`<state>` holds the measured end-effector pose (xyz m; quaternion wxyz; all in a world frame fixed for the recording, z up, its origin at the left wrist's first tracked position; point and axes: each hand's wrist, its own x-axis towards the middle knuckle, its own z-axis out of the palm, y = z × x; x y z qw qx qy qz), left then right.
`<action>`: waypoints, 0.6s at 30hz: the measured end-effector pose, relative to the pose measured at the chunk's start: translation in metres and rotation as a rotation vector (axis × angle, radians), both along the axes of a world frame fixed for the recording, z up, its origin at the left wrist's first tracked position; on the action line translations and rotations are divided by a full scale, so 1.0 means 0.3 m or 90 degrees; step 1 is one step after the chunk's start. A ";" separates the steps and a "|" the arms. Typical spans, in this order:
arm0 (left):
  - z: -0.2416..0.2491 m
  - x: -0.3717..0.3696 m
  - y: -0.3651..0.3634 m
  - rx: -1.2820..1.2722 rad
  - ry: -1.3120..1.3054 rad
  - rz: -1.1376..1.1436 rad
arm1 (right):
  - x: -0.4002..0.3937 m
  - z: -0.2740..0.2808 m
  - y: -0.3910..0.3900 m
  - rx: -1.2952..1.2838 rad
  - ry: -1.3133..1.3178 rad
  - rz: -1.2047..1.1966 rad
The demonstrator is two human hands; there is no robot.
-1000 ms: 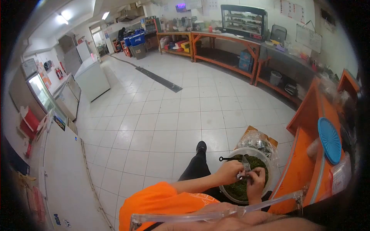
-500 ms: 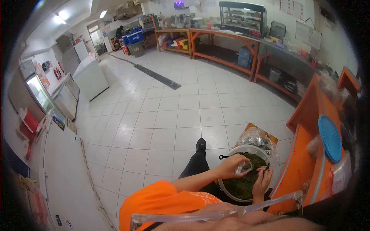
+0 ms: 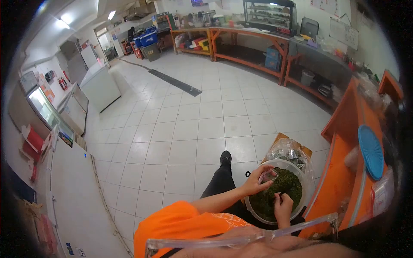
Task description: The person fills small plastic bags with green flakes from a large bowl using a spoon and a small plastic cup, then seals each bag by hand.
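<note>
A round, whitish plastic tub (image 3: 251, 209) sits by my legs, holding a dark green, chopped leafy mass (image 3: 289, 182). My left hand (image 3: 257, 182) is over the tub's left side, its fingers curled round a small clear plastic cup (image 3: 271, 174) that is tilted above the greens. My right hand (image 3: 283, 207) is low over the greens, thumb and fingers pinched together; what they hold, if anything, I cannot make out. A black ring-shaped handle end (image 3: 248, 174) sticks out beside the tub's upper left rim.
Behind the tub is a clear plastic bag (image 3: 289, 150) with dark contents on a cardboard box (image 3: 306, 150). An orange shelf (image 3: 331, 172) with a blue lid (image 3: 371, 152) stands close on my right. A white chest freezer (image 3: 75, 189) is on my left. Orange-framed counters (image 3: 249, 32) line the far wall.
My right hand has moved left and down to the greens; the dark piece seen at its fingertips before no longer shows. My left hand has risen slightly with the cup. The view has shifted a little.
</note>
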<state>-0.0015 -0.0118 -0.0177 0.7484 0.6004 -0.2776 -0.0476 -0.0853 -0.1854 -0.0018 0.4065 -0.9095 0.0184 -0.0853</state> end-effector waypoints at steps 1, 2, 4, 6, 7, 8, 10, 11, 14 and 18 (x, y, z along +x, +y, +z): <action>-0.002 -0.001 -0.001 -0.013 0.010 -0.002 | 0.002 0.004 -0.002 0.000 0.003 -0.003; -0.005 -0.002 -0.006 -0.028 0.021 -0.006 | 0.009 0.013 -0.006 0.013 0.031 -0.015; 0.001 -0.003 -0.007 -0.005 0.020 0.017 | 0.029 -0.012 -0.027 0.023 0.069 -0.047; -0.008 -0.009 -0.012 0.008 0.058 0.025 | 0.039 -0.112 -0.069 0.286 0.000 -0.113; -0.037 -0.004 -0.017 -0.006 0.025 0.035 | 0.022 -0.038 -0.047 0.271 0.076 -0.098; -0.034 -0.004 -0.010 -0.020 0.011 0.019 | 0.033 -0.130 -0.073 0.042 -0.042 -0.050; -0.042 -0.014 -0.020 -0.045 0.058 0.027 | 0.034 -0.075 -0.058 0.101 0.045 -0.058; -0.033 -0.010 -0.016 -0.002 0.011 0.049 | 0.041 -0.080 -0.070 0.090 0.048 -0.061; 0.025 -0.024 0.000 0.045 0.028 0.044 | 0.046 -0.082 -0.098 0.287 0.110 -0.127; 0.019 -0.020 0.011 0.039 -0.004 0.019 | 0.026 0.020 -0.114 0.552 0.014 -0.211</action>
